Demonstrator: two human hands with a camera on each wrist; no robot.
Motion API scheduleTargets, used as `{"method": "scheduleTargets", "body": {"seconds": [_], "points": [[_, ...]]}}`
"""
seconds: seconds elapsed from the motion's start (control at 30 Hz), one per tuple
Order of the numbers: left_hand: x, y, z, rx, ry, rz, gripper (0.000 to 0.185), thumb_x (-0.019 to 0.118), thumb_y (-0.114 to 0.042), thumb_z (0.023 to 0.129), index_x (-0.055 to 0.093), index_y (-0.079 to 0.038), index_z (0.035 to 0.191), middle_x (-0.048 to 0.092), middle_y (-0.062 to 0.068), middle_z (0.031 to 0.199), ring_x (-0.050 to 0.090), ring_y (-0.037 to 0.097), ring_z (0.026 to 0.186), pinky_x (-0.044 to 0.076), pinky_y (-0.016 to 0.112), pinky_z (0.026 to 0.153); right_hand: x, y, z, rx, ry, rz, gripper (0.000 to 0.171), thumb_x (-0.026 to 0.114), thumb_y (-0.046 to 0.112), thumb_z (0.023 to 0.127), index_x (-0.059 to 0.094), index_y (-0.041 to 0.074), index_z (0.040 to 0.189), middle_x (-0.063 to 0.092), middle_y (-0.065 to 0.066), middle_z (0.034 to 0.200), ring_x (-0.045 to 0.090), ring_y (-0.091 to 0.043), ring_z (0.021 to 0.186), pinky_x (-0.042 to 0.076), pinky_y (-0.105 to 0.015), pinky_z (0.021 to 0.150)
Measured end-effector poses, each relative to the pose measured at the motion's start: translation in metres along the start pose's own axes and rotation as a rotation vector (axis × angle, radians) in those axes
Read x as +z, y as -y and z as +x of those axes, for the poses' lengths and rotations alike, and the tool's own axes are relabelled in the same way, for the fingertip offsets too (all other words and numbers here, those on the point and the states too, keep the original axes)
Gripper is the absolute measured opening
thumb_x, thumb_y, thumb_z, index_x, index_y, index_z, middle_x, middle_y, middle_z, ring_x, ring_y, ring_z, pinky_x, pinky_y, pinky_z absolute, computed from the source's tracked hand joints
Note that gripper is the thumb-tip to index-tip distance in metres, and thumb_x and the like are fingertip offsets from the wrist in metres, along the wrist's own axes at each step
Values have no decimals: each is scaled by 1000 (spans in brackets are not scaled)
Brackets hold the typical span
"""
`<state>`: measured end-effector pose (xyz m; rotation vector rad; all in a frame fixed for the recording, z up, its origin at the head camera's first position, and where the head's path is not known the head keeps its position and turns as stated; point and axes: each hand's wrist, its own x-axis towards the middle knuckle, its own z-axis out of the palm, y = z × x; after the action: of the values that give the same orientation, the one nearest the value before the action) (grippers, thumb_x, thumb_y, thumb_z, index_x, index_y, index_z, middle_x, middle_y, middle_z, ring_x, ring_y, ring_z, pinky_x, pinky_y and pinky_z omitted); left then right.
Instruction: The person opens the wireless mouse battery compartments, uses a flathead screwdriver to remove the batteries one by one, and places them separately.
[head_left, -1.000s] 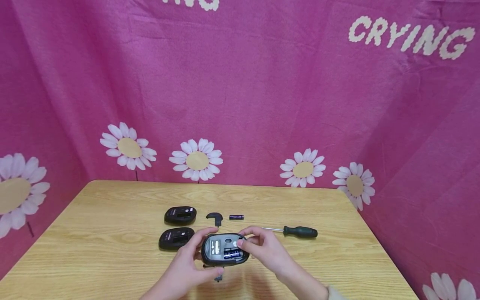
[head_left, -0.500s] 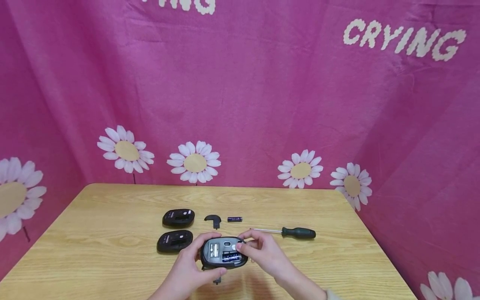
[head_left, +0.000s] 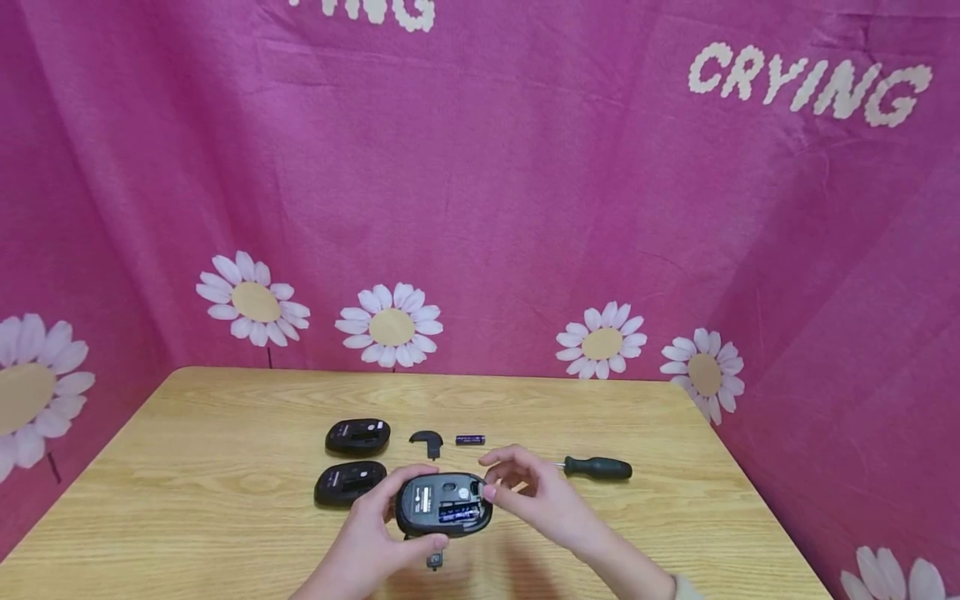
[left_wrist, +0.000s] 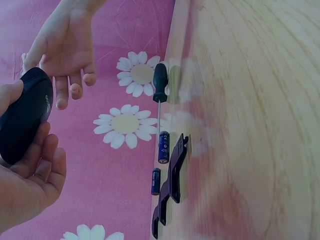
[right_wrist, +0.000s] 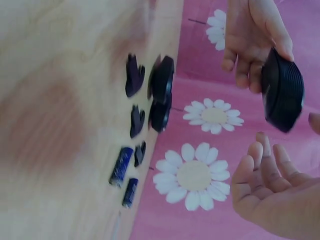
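A black computer mouse (head_left: 444, 504) is held up above the table, its underside turned toward the head camera. A dark blue battery (head_left: 459, 512) lies in its uncovered compartment. My left hand (head_left: 375, 521) grips the mouse by its left end, thumb along the near edge and fingers along the far one. Just off the mouse's right end is my right hand (head_left: 543, 504), with its fingers loosely bent and nothing held. In the right wrist view a gap shows between the right hand's fingers (right_wrist: 262, 165) and the mouse (right_wrist: 282, 92).
Two more upturned mice (head_left: 358, 436) (head_left: 349, 483) lie at left. Behind the held mouse are a curved black battery cover (head_left: 429, 442) and a loose battery (head_left: 470, 439). A green-handled screwdriver (head_left: 598, 468) lies at right. A second battery (left_wrist: 163, 147) shows in the left wrist view.
The right hand's thumb has come off the mouse's underside and the hand has drawn slightly right. The mouse has shifted a little left and tilted, still in the left hand.
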<state>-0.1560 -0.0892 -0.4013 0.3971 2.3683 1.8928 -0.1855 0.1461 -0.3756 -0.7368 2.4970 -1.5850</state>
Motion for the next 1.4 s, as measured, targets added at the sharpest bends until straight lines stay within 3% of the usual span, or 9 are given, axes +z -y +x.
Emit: {"method": "scheduleTargets", "body": {"seconds": [0.17, 0.43, 0.7, 1.0, 1.13, 1.4], "points": [[-4, 0, -2, -37, -5, -14, 68, 84, -36, 67, 53, -26, 126, 57, 2, 127, 54, 21, 116, 42, 49, 100, -15, 0, 1, -83, -32, -130, 27, 66, 22, 88, 60, 13, 113, 67, -4, 94, 57, -8, 81, 50, -24, 65], [-11, 1, -4, -61, -39, 0, 68, 85, -34, 66, 54, -26, 125, 56, 3, 129, 54, 21, 115, 43, 47, 100, -42, 5, -1, -147, -112, -349, 33, 71, 26, 84, 59, 23, 114, 64, 9, 93, 58, -8, 83, 50, -27, 70], [-16, 2, -6, -69, -75, 27, 67, 86, -32, 65, 55, -28, 124, 56, 3, 128, 55, 20, 114, 44, 47, 99, -66, 3, -1, -269, -216, -559, 38, 77, 23, 77, 60, 18, 111, 61, 13, 96, 55, -6, 85, 49, -26, 71], [-19, 2, -6, -75, -76, 48, 67, 87, -32, 64, 55, -27, 124, 56, 3, 128, 55, 20, 114, 45, 46, 98, -85, -17, 4, -365, -242, -704, 44, 79, 27, 74, 59, 14, 111, 59, 9, 99, 53, -8, 89, 48, -29, 73], [-21, 4, -6, -90, -70, 47, 68, 86, -31, 65, 54, -27, 125, 55, 3, 129, 53, 21, 114, 46, 47, 97, -91, -27, 6, -366, -245, -767, 46, 79, 29, 73, 60, 12, 111, 57, 8, 95, 54, -11, 90, 48, -32, 73], [-24, 7, -6, -114, -75, 40, 68, 86, -32, 66, 54, -25, 125, 54, 4, 130, 52, 24, 116, 43, 51, 99, -98, -50, 12, -284, -206, -836, 44, 76, 34, 75, 60, 14, 111, 59, 3, 98, 54, -16, 94, 46, -45, 79]]}}
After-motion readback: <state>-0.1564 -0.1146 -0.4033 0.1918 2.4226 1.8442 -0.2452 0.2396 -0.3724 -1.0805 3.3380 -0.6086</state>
